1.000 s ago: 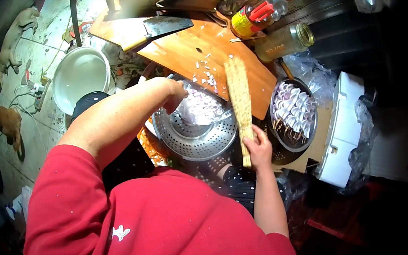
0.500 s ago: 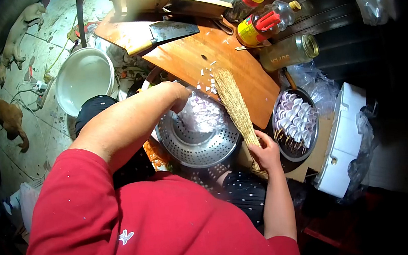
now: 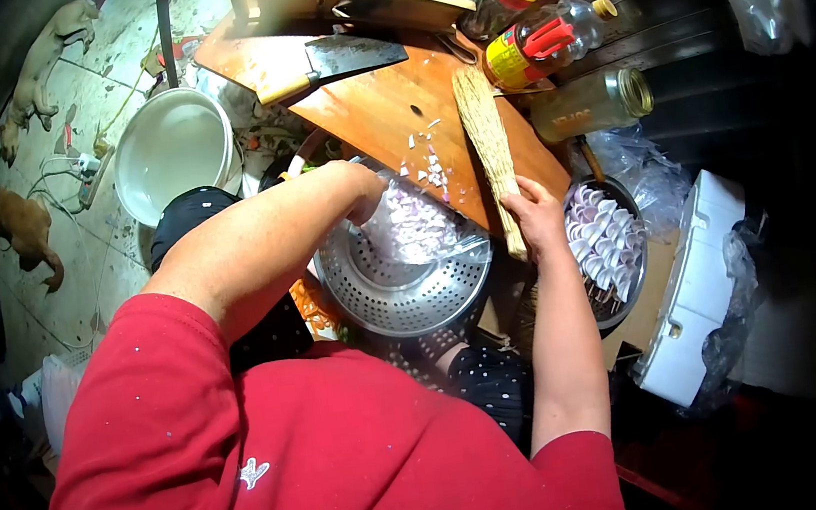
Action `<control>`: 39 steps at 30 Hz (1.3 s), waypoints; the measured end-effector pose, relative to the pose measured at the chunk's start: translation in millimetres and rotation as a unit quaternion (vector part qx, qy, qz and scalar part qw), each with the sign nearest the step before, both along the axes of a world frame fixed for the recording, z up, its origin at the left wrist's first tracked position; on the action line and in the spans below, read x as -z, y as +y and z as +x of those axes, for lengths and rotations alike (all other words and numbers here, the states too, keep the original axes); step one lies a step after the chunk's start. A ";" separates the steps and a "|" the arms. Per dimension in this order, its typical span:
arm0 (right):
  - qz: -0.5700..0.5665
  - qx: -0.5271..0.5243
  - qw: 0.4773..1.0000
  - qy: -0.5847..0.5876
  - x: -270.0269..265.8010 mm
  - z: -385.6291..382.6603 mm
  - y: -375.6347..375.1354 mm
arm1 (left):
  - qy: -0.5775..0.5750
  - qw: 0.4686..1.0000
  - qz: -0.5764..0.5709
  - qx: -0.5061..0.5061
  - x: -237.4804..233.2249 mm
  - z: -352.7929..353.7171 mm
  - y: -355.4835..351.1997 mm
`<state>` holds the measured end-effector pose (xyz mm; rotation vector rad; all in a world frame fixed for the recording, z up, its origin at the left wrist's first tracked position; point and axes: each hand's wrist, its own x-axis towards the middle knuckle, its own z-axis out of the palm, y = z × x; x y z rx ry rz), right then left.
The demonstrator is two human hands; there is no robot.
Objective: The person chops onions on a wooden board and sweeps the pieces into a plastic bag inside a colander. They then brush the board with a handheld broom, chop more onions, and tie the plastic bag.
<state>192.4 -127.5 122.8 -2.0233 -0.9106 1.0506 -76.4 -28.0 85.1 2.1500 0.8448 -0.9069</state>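
Observation:
My right hand (image 3: 536, 215) grips the lower end of a straw brush (image 3: 484, 130), whose bristles lie over the right part of the wooden board (image 3: 362, 114). Small white and purple pieces (image 3: 434, 166) are scattered on the board left of the brush. My left hand (image 3: 360, 188) is closed on the rim of a clear plastic bag (image 3: 415, 229) filled with chopped purple-white pieces; its fingertips are largely hidden. The bag hangs at the board's lower edge, over a perforated metal colander (image 3: 404, 306).
A cleaver (image 3: 355, 54) lies on the board. Bottles (image 3: 545, 43) and a glass jar (image 3: 592, 103) stand to the right. A pan of skewers (image 3: 608, 242) and a white foam box (image 3: 689, 293) are at right. A white bucket (image 3: 173, 151) and two dogs (image 3: 17, 224) are left.
My right hand and the brush have moved up and to the right over the board. My left hand stays at the bag. The view has shifted slightly.

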 end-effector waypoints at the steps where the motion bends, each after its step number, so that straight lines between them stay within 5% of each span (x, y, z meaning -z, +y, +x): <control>1: -0.018 -0.043 0.998 -0.051 -3.2 6.7 -7.4 | 0.002 1.000 -0.008 -0.001 0.5 -0.8 2.2; 6: -0.040 -0.195 0.971 -0.132 -25.5 20.0 -79.6 | 0.009 0.998 -0.026 0.060 28.6 2.1 11.9; 12: -0.103 -0.181 0.974 -0.085 -46.0 37.4 -134.8 | -0.028 0.999 0.007 0.035 40.6 -2.0 9.7; 15: -0.046 -0.139 0.989 -0.013 -48.4 36.0 -133.6 | 0.014 0.999 0.029 0.038 33.3 -0.8 7.7; 18: 0.009 -0.171 0.983 -0.059 -31.5 25.2 -103.8 | 0.040 0.997 0.061 0.017 8.5 -2.3 1.6; 24: -0.035 -0.159 0.986 -0.031 -7.1 1.9 -59.9 | 0.056 0.994 0.091 0.009 2.9 0.2 4.5; 32: -0.065 -0.295 0.926 -0.226 -49.5 25.8 -130.5 | 0.012 0.986 0.162 -0.034 8.3 2.4 8.0; 39: -0.013 -0.057 0.997 -0.053 -19.6 24.4 -168.5 | -0.047 0.974 0.207 -0.077 21.6 6.9 5.4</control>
